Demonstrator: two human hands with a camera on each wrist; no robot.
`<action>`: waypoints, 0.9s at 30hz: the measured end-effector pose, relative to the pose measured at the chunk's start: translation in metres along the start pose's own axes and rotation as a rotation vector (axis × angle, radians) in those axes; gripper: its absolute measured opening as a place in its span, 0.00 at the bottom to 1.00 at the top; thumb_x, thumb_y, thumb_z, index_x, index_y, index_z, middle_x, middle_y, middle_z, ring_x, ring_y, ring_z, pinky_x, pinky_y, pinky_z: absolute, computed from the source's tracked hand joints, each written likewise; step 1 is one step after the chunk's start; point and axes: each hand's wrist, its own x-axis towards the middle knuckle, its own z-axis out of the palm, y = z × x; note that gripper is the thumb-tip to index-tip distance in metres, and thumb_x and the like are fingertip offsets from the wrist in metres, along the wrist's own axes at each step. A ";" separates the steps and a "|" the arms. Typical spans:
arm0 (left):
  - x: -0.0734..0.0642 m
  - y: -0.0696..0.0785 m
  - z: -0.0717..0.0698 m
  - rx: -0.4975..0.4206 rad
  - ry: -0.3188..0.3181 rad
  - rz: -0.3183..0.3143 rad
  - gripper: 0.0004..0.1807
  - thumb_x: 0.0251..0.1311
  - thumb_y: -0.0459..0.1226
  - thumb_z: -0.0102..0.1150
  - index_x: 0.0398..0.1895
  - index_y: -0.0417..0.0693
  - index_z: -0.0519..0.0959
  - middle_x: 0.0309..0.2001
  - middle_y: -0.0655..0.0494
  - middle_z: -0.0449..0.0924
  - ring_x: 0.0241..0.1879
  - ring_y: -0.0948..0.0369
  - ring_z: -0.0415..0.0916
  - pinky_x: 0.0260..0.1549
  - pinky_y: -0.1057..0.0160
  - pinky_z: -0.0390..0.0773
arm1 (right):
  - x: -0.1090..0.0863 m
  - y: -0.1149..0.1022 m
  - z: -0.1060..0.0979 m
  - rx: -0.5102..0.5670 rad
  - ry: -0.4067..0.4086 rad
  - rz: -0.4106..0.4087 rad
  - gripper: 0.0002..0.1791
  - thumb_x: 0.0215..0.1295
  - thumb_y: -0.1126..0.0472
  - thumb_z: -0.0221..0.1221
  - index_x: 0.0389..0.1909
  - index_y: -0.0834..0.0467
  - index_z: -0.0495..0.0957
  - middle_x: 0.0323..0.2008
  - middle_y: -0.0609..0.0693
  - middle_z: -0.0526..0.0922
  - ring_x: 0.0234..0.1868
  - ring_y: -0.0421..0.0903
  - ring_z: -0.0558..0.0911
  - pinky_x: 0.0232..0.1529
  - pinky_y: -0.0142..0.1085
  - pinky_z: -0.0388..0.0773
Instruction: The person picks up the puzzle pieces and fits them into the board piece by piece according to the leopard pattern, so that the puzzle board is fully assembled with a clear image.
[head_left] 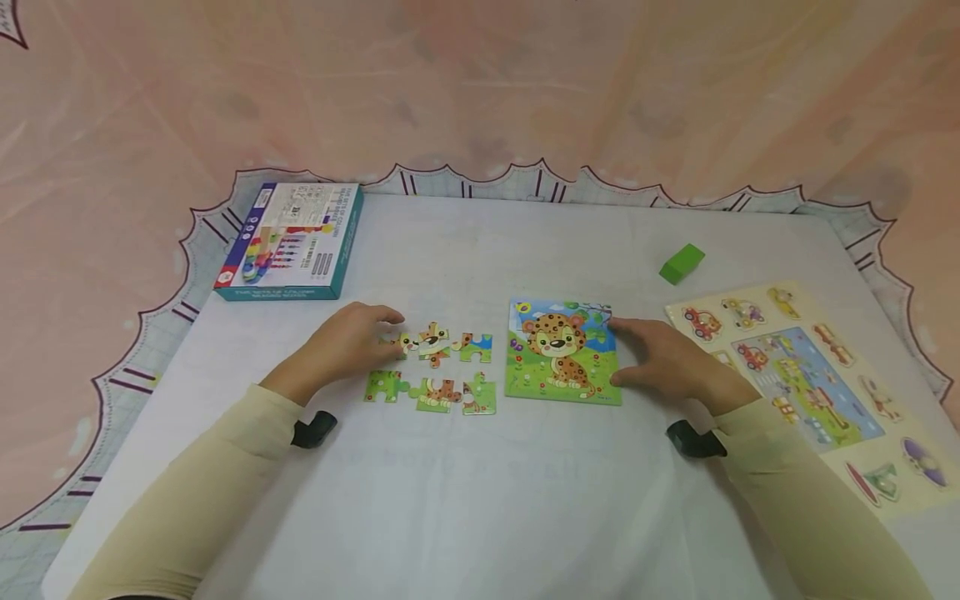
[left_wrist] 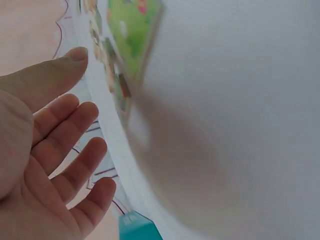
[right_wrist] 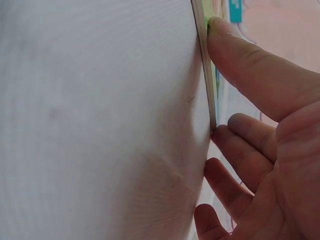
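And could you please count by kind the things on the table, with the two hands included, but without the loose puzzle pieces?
Boxes: 1 (the printed box)
Blocks: 1 (the green block)
Boards: 1 (the leopard board)
Sheets: 1 (the vehicle sheet)
Hands: 2 (left hand, right hand)
Total: 6

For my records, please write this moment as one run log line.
left hand: near puzzle pieces; right hand: touching right edge of leopard board; green block: untouched
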 end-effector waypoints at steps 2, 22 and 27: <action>-0.002 -0.004 0.000 -0.002 -0.001 -0.010 0.26 0.60 0.40 0.68 0.61 0.41 0.79 0.57 0.44 0.79 0.60 0.44 0.69 0.63 0.42 0.66 | 0.000 0.000 0.000 0.001 0.000 0.002 0.47 0.59 0.54 0.71 0.75 0.62 0.60 0.73 0.65 0.60 0.74 0.65 0.54 0.71 0.60 0.50; -0.010 -0.018 0.001 0.036 0.004 -0.026 0.21 0.60 0.38 0.68 0.56 0.39 0.81 0.54 0.43 0.79 0.59 0.44 0.70 0.63 0.42 0.66 | 0.001 0.002 0.000 0.009 -0.002 -0.010 0.47 0.59 0.54 0.71 0.75 0.62 0.61 0.73 0.64 0.60 0.74 0.65 0.54 0.71 0.60 0.50; -0.008 -0.018 0.000 0.063 -0.009 -0.012 0.21 0.61 0.39 0.68 0.56 0.39 0.81 0.55 0.43 0.80 0.60 0.44 0.70 0.63 0.42 0.66 | 0.000 0.003 0.000 0.004 0.008 -0.038 0.46 0.59 0.53 0.72 0.74 0.64 0.61 0.73 0.64 0.61 0.74 0.65 0.55 0.71 0.60 0.50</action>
